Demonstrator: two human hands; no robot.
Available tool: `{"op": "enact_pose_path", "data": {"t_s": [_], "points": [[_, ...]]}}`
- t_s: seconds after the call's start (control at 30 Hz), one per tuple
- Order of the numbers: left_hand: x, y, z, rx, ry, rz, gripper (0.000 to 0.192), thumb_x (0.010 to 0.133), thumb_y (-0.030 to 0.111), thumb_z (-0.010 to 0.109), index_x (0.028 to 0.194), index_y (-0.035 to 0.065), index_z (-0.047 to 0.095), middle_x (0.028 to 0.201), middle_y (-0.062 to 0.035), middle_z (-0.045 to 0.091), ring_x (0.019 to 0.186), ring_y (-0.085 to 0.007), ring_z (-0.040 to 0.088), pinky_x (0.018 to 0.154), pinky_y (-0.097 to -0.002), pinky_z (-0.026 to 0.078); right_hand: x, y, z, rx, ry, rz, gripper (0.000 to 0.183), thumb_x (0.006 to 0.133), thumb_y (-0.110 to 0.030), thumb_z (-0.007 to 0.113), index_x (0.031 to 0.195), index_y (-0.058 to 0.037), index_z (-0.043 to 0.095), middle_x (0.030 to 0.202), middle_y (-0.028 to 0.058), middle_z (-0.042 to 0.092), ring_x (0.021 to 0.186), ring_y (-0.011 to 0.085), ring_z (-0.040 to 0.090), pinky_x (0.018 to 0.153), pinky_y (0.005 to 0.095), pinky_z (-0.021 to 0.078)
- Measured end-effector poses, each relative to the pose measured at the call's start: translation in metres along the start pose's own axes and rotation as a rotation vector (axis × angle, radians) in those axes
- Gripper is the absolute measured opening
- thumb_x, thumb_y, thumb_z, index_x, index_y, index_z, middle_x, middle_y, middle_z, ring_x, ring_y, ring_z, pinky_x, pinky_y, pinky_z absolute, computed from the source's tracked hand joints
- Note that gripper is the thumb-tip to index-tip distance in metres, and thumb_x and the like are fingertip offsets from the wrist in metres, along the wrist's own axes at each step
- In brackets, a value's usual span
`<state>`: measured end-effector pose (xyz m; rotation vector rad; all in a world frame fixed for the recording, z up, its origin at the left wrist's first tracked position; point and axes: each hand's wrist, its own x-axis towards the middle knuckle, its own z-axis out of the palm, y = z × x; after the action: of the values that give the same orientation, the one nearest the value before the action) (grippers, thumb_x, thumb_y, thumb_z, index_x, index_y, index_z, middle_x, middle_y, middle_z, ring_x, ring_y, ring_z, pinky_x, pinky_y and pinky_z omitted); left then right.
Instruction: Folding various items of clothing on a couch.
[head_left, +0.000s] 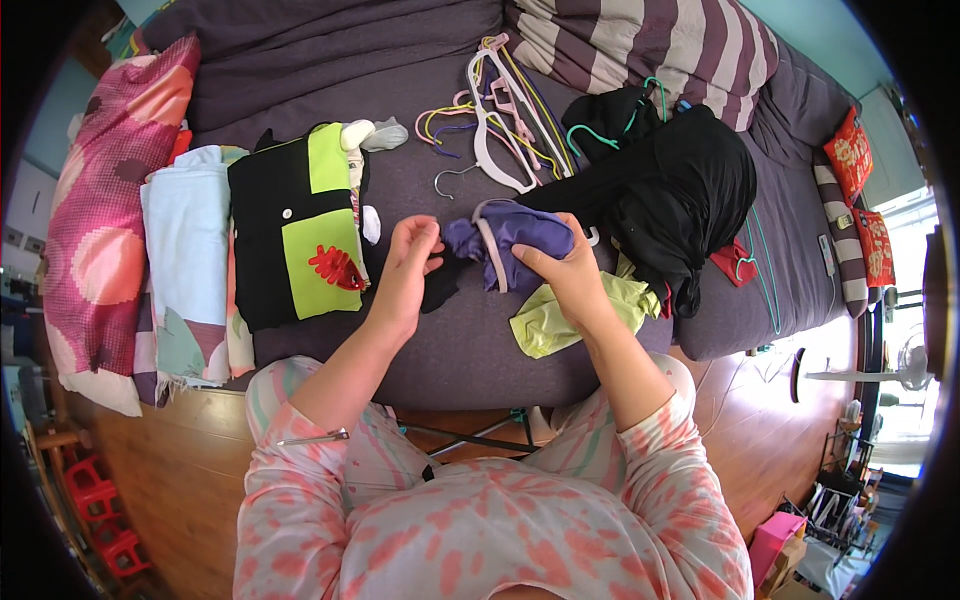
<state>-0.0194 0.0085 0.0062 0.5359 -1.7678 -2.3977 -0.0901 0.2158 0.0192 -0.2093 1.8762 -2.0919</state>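
My right hand (564, 259) grips a bunched purple cloth garment (525, 232) with a pale grey band, over the dark sofa seat (465, 352). At the garment's left end my left hand (411, 251) is raised with its fingers parted and curled, holding nothing. Beneath the right wrist lies a lime-yellow cloth (547, 319). A small black cloth (439, 283) lies between my hands, partly hidden. On the left is a folded black and lime garment (262, 202) with a red leaf-shaped object (337, 268) on it, beside folded light-blue cloth (187, 225).
Clothes hangers (487, 142) lie behind the purple garment. A heap of black clothing (675, 180) is at the right, with green hangers (765, 262) beyond it. Grey and white socks (386, 135) sit by the folded pile. A pink patterned pillow (112, 217) stands far left, a striped pillow (660, 45) behind.
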Motion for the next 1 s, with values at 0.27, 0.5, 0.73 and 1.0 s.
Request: {"op": "enact_pose_path", "data": {"t_s": [0.27,0.5,0.73,1.0], "points": [[-0.021,-0.033,0.026,0.379,-0.095,0.354,0.037,0.078,0.013,0.084,0.100,0.0045,0.056,0.096,-0.0026,0.056,0.084,-0.0097,0.060,0.069,-0.0224,0.049,-0.003,0.013,0.013,0.559,0.052,0.348,0.041,0.093,-0.015,0.068,0.126,-0.0009,0.048,0.115,0.0104,0.063,0.098,0.0189,0.068,0.081,0.0331,0.0605],[-0.006,-0.035,0.010,0.184,-0.175,0.188,0.014,0.093,0.012,0.069,0.098,0.0032,0.059,0.079,0.0009,0.058,0.070,-0.0033,0.053,0.063,-0.0196,0.043,-0.007,0.014,0.006,0.386,-0.084,0.472,0.055,0.092,-0.034,0.071,0.128,-0.0006,0.046,0.118,0.0100,0.060,0.101,0.0156,0.064,0.082,0.0310,0.0565],[0.005,-0.048,-0.001,0.457,-0.206,0.224,0.011,0.098,0.014,0.060,0.099,0.0035,0.056,0.066,-0.0047,0.056,0.060,-0.0064,0.046,0.057,-0.0263,0.040,0.008,0.035,-0.012,-0.164,-0.297,0.514,0.067,0.076,-0.030,0.084,0.126,-0.0022,0.049,0.106,0.0073,0.061,0.090,0.0131,0.060,0.077,0.0275,0.0510],[0.019,-0.065,-0.025,0.760,-0.133,0.081,0.024,0.091,0.020,0.068,0.106,0.0051,0.056,0.082,-0.0114,0.065,0.070,-0.0237,0.063,0.068,-0.0345,0.050,0.002,0.047,-0.014,-0.564,-0.379,0.333,0.084,0.071,-0.027,0.088,0.135,0.0029,0.042,0.111,0.0156,0.062,0.102,0.0193,0.061,0.089,0.0294,0.0494]]}}
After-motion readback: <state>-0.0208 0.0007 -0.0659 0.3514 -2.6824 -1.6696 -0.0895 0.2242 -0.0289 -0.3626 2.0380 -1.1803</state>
